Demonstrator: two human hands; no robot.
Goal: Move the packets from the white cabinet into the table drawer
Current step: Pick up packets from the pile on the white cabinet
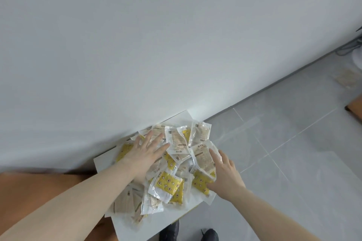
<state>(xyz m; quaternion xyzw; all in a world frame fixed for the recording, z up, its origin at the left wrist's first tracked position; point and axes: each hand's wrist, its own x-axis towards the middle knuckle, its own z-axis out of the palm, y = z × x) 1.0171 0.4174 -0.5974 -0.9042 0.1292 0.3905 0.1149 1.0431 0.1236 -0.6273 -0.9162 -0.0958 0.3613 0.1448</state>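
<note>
Clear-edged packets [172, 162], some yellow-patterned, others beige, lie heaped on the white cabinet top [137, 227], too many overlapping to count. Two hands: left hand [145, 150] spread flat at 10 o'clock, right hand [225, 170] flat-fingered at 3 o'clock.

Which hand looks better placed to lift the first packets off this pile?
Probably the right hand: its fingers lie on a beige packet at the pile's open floor-side edge. The left hand lies flat across the packets near the wall.
</note>
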